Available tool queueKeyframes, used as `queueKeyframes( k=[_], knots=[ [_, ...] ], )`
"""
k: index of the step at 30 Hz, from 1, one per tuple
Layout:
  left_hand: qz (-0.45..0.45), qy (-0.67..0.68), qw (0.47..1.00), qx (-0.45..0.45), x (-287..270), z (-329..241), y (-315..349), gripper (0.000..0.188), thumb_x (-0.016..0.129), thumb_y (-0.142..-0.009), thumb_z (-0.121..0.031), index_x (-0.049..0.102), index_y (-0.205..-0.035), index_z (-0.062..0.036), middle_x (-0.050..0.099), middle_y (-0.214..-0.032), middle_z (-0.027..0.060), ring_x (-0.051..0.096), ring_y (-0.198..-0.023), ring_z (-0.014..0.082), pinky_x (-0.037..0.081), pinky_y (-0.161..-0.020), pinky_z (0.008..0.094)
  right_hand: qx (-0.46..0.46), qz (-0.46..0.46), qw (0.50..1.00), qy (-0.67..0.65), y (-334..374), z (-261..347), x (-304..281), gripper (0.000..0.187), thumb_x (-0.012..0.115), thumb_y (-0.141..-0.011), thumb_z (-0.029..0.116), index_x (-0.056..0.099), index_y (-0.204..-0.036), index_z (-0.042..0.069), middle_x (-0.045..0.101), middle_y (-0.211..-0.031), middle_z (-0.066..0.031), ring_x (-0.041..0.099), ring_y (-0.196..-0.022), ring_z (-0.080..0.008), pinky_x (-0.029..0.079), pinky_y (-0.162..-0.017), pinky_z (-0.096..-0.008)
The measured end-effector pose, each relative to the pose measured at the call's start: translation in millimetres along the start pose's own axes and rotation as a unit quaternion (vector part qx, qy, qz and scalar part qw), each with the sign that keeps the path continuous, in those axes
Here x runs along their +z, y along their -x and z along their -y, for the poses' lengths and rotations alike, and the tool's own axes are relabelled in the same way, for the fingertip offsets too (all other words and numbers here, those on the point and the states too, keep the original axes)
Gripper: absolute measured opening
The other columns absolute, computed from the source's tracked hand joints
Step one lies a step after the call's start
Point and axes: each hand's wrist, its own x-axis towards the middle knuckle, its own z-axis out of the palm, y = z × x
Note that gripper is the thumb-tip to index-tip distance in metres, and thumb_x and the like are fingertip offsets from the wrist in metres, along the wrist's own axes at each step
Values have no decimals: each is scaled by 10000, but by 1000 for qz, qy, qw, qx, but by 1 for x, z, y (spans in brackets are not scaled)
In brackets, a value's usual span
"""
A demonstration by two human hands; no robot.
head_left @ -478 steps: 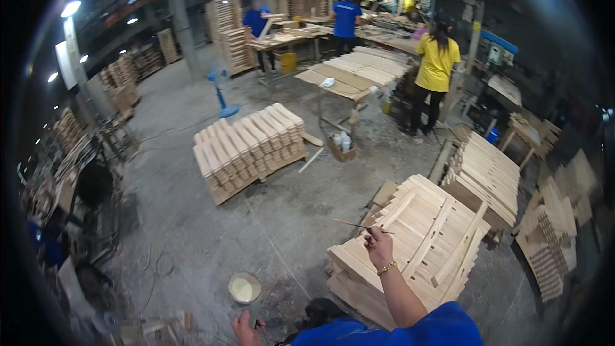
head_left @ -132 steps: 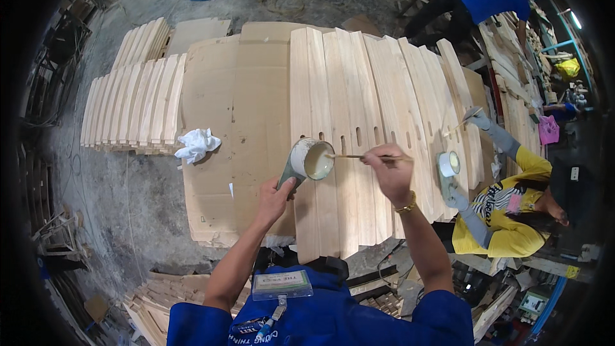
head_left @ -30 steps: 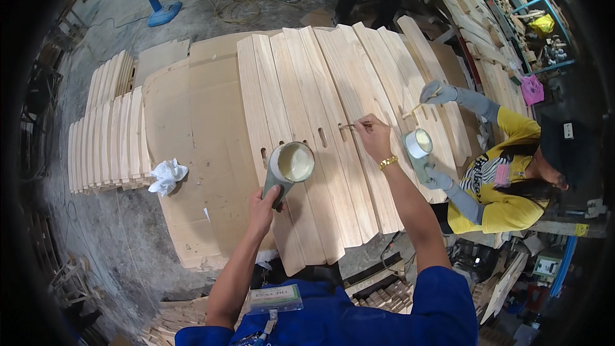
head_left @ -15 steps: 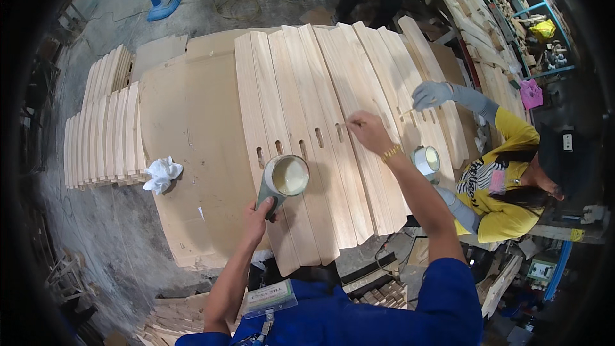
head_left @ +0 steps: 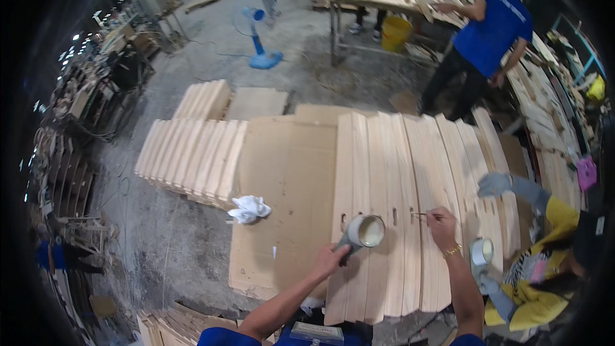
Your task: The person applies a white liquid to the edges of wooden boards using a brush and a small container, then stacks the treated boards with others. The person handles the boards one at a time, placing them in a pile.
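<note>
My left hand is closed around the handle of a cup that has pale cream liquid in it. The cup is held over the near part of a row of light wooden boards lying side by side. A thin stick, perhaps a small brush, is pinched in my right hand. Its tip reaches left to one of the slots cut in the boards; whether it touches the wood I cannot tell. Another slot lies just left of it.
Under the boards lies a cardboard sheet with a crumpled white cloth on it. Stacked slats stand at the left. A co-worker's gloved hand and cup are at the right. A blue fan stands beyond.
The view has swung up and left, so the boards sit lower and farther right, and more floor and people show. Both hands keep hold of their things near the slots.
</note>
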Motion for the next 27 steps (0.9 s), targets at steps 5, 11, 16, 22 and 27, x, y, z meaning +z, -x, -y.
queueKeyframes(
  k=[5, 11, 16, 22, 27],
  knots=[
    [-22, -154, 988, -18, -16, 22, -8, 347, 548, -842, -320, 600, -724, 2, 575, -600, 60, 544, -550, 115, 433, -520, 277, 75, -28, 967, -240, -6, 108, -11, 54, 602, -775, 0, 554, -752, -1, 592, -656, -45, 595, -621, -97, 470, -550, -216],
    [31, 41, 992, 111, 19, -39, 0, 327, 558, -844, -309, 584, -747, 3, 584, -630, 70, 548, -537, 124, 435, -504, 251, 79, -24, 958, -274, 12, 90, -11, 69, 595, -796, 8, 525, -794, 10, 600, -702, -71, 615, -625, -153, 506, -568, -253],
    [35, 41, 993, 104, 16, -35, 8, 314, 559, -846, -296, 582, -762, 5, 582, -627, 64, 550, -535, 120, 436, -498, 249, 224, -111, 790, -559, 53, 78, 3, 25, 527, -843, 22, 530, -822, 36, 609, -787, -90, 633, -687, -207, 539, -618, -288],
    [35, 55, 992, 109, 12, -29, 7, 318, 558, -849, -303, 582, -763, 2, 580, -621, 62, 547, -517, 119, 433, -485, 248, 264, -126, 683, -670, 73, 76, 17, 64, 492, -852, -3, 533, -877, 40, 616, -905, -126, 626, -835, -234, 536, -710, -295],
    [40, 56, 993, 95, 22, -26, -3, 303, 559, -846, -290, 575, -772, 4, 579, -628, 68, 548, -516, 127, 435, -484, 258, 300, -174, 704, -620, 71, 63, 20, 50, 508, -844, -1, 533, -868, 37, 616, -915, -138, 629, -821, -222, 538, -717, -298]
  ],
)
